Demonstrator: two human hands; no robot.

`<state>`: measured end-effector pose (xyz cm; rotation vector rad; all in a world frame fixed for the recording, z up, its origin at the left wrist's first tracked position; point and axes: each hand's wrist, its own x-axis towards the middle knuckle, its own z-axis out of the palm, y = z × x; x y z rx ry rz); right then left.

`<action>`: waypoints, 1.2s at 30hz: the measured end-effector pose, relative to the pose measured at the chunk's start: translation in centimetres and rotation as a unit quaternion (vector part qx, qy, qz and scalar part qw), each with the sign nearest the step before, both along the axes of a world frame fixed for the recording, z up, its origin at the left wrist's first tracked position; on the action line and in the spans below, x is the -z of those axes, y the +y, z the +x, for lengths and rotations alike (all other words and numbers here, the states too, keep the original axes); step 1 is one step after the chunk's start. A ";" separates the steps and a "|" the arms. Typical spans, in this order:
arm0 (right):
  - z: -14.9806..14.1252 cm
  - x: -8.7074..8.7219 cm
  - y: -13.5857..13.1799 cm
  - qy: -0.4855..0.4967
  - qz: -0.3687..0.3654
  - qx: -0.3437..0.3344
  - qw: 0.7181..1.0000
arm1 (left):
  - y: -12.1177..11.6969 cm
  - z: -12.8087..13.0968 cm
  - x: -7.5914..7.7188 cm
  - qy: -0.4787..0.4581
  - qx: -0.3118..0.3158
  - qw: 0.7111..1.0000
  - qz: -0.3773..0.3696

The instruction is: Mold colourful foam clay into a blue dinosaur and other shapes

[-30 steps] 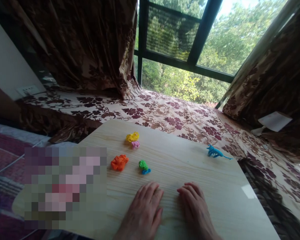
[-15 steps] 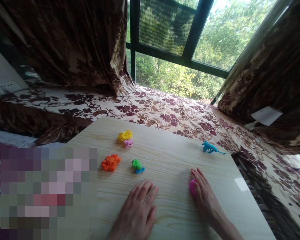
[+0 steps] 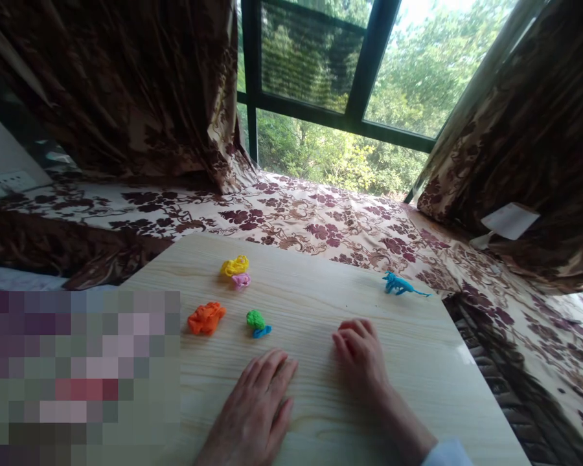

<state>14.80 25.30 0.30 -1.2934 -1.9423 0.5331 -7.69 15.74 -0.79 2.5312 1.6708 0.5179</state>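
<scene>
The green lump (image 3: 255,319), a small blue piece (image 3: 262,332) against its near side, lies on the desk (image 3: 311,278) just beyond the flat, outstretched left hand (image 3: 252,404) and farther from the right hand (image 3: 362,353), whose fingers curl inward so that I cannot tell whether they hold anything.

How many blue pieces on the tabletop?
2: a small blue piece against the green lump, ahead of the left hand, and a blue tailed figure near the far right corner of the tabletop. Others may be hidden under the right hand or pixelation.
</scene>
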 end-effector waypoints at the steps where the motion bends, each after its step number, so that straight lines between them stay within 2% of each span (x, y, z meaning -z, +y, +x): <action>1: 0.0 0.0 -0.9 0.018 -0.011 -0.004 1.000 | 0.0 0.0 0.0 0.000 0.001 1.000 0.000; 4: 0.0 0.2 -2.1 0.086 -0.059 0.011 0.995 | -0.2 0.1 0.1 -0.006 -0.002 1.000 0.000; 7: -0.9 0.6 -1.3 0.178 -0.129 0.053 0.974 | -0.3 0.0 -0.1 -0.019 -0.005 1.000 -0.002; 10: -2.4 0.4 -0.3 0.277 -0.214 0.056 0.935 | -0.3 -0.2 -0.4 -0.045 0.003 0.999 -0.005; 14: -4.3 -0.9 -0.4 0.387 -0.306 0.002 0.870 | 0.0 0.1 -0.3 -0.132 -0.023 0.991 0.005; 18: -5.5 -2.3 -1.6 0.435 -0.377 -0.056 0.816 | 1.0 1.4 -0.1 -0.250 -0.068 0.963 0.070; 20: -6.1 -2.4 -2.1 0.446 -0.397 -0.062 0.800 | 1.7 2.1 -0.3 -0.286 -0.073 0.953 0.064; 23: -7.2 -2.0 -2.9 0.457 -0.384 -0.030 0.802 | 2.3 2.9 -0.7 -0.322 -0.091 0.941 0.059; 26: -8.0 -2.0 -3.4 0.435 -0.318 0.001 0.842 | 2.5 3.2 -0.9 -0.327 -0.096 0.939 0.052; 28: -8.0 -2.2 -3.3 0.420 -0.292 -0.001 0.859 | 2.5 3.3 -0.9 -0.326 -0.089 0.940 0.037; 30: -7.5 -2.5 -2.7 0.426 -0.294 -0.004 0.856 | 2.4 3.2 -0.8 -0.325 -0.086 0.941 0.024; 36: -5.8 -2.3 -0.1 0.507 -0.274 0.022 0.817 | 2.4 3.1 -0.8 -0.340 -0.086 0.936 0.010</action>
